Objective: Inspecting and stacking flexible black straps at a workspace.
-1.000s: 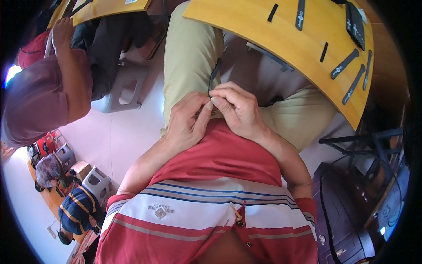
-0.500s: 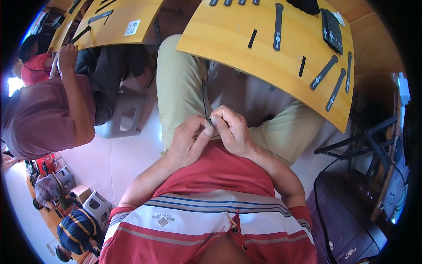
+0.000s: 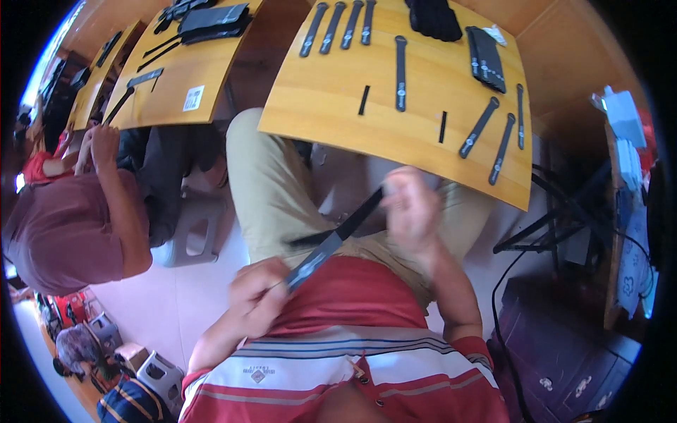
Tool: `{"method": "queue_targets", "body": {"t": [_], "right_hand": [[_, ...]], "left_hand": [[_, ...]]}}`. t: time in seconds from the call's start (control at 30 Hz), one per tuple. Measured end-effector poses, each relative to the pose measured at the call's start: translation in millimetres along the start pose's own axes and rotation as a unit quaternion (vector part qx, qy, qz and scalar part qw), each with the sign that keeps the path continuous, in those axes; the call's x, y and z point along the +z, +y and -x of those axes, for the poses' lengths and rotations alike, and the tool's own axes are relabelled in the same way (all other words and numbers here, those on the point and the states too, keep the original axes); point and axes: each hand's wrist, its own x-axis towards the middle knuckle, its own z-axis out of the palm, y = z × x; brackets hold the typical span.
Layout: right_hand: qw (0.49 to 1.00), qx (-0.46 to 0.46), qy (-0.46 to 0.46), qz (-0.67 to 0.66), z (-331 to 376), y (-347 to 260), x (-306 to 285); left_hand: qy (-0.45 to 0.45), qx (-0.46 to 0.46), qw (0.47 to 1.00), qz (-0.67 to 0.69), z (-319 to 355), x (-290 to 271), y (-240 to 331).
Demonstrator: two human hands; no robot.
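Observation:
A black-and-grey strap (image 3: 328,244) is stretched slantwise over my lap between my two hands. My left hand (image 3: 259,295), lower and nearer my body, is closed on its grey end. Farther out and to the right, my right hand (image 3: 412,208) grips the black end; it is smeared by motion. A loose black tail, also blurred, sticks out to the left from the strap's middle. Beyond my hands, several grey straps with rounded ends, among them a long strap (image 3: 400,74), lie on the yellow table (image 3: 317,106), along with two short black strips (image 3: 364,100).
On the table's far side are a stack of dark grey straps (image 3: 486,60) and a black bundle (image 3: 433,19). A co-worker (image 3: 74,211) sits at another table (image 3: 166,99) on the left. A purple cabinet (image 3: 557,345) and a black metal frame (image 3: 543,229) stand to my right.
My hands were together, pinching a thin black piece; now they are apart with the strap taut between them. The left moved down-left, the right outward to the right. The view has tilted up toward the table.

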Motion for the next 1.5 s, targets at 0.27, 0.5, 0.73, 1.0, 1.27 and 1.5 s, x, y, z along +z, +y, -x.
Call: {"method": "queue_targets", "body": {"t": [0.27,0.5,0.73,1.0,1.27,1.5], "right_hand": [[0.947,0.025,0.319,-0.009,-66,7,-169],[0.944,-0.013,0.326,-0.042,-115,23,-202],[0.938,-0.001,0.346,-0.012,-133,46,-230],[0.925,0.022,0.355,0.133,-161,78,-290],[0.904,0.054,0.33,0.267,-220,143,-328],[0.881,0.043,0.334,0.332,-278,208,-345]], "left_hand": [[0.182,0.013,0.919,0.35,34,-87,23],[0.2,-0.002,0.92,0.337,18,-78,-2],[0.159,0.007,0.936,0.315,4,-61,-5],[0.195,-0.03,0.928,0.315,-13,-51,-8],[0.218,-0.066,0.934,0.275,-45,-42,-6],[0.243,-0.092,0.937,0.232,-72,-28,-6]]}}
